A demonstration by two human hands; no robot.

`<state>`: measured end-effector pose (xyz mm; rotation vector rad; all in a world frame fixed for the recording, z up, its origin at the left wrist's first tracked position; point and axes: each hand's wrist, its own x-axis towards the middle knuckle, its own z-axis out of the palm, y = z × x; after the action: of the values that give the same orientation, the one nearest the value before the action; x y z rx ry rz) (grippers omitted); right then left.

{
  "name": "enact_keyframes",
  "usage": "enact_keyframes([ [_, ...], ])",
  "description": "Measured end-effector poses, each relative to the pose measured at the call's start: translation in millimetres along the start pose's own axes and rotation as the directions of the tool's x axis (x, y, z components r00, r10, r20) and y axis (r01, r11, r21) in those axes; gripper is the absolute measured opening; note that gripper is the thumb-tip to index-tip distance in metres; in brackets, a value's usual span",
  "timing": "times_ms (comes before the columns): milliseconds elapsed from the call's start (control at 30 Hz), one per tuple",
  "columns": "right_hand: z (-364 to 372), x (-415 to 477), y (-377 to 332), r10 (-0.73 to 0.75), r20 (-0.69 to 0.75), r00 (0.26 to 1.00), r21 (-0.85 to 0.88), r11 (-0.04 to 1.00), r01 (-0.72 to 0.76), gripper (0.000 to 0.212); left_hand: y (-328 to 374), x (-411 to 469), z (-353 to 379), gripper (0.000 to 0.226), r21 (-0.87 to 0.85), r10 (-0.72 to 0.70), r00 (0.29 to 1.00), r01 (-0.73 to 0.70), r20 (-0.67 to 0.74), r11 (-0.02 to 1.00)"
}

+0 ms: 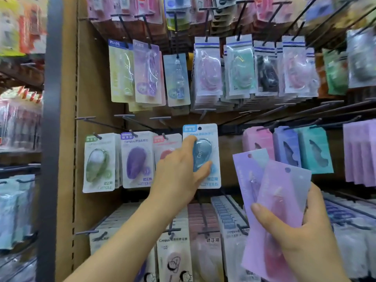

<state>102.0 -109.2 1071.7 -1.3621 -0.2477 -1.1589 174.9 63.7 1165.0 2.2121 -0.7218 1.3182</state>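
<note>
**Both hands full at the rack**

My right hand (pixel 301 231) curls round two purple packs (pixel 284 190), thumb across the front. Farther out, my left hand (pixel 179 171) pinches the blue pack (pixel 203 133) between thumb and fingers, just beside the hanging red pack (pixel 167 143).

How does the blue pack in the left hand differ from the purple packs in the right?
The blue pack is one, upright, at the rack; the purple packs are two, tilted and overlapping, off it. The blue pack shows a rounded blue dispenser on white; the purple packs are lilac throughout. Both have hang holes.
</note>
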Motion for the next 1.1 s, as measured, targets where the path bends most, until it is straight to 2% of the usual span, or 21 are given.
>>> enact_keyframes([
  [67, -4, 1, -1, 0.009, -0.001, 1.000, -0.004, 1.000, -0.009, 0.068, 0, 6, 4, 0.052, 0.035, 0.000, 1.000, 0.000, 0.009, 0.999],
  [233, -9, 4, -2, 0.036, 0.019, 0.999, -0.003, 0.999, -0.036, 0.077, 6, 12, 2, 0.056, 0.142, 0.043, 0.999, -0.041, -0.011, 0.989],
  [367, -7, 2, -4, 0.035, 0.065, 0.997, -0.009, 0.999, -0.035, 0.072, 6, 17, 9, 0.059, 0.372, 0.120, 0.993, -0.116, 0.012, 0.921],
  [567, -6, -1, -9, 0.039, 0.134, 0.990, -0.015, 0.999, -0.038, 0.106, -5, 26, 22, 0.059, 0.467, 0.087, 0.995, -0.103, 0.057, 0.878],
  [733, -9, 0, -13, 0.052, 0.154, 0.987, -0.020, 0.999, -0.050, 0.118, -6, 38, 39, 0.066, 0.614, 0.052, 0.992, -0.112, 0.115, 0.781],
  [833, -11, 0, -10, 0.056, 0.165, 0.985, -0.013, 0.998, -0.055, 0.116, -3, 47, 50, 0.066, 0.641, 0.014, 0.991, -0.097, 0.133, 0.762],
  [1033, -16, -3, -7, 0.059, 0.182, 0.982, -0.001, 0.998, -0.060, 0.116, -8, 46, 55, 0.066, 0.617, -0.033, 0.992, -0.049, 0.121, 0.785],
  [1100, -18, -4, -7, 0.070, 0.171, 0.983, -0.007, 0.998, -0.070, 0.110, -2, 33, 42, 0.055, 0.480, -0.022, 0.998, -0.005, 0.050, 0.877],
])
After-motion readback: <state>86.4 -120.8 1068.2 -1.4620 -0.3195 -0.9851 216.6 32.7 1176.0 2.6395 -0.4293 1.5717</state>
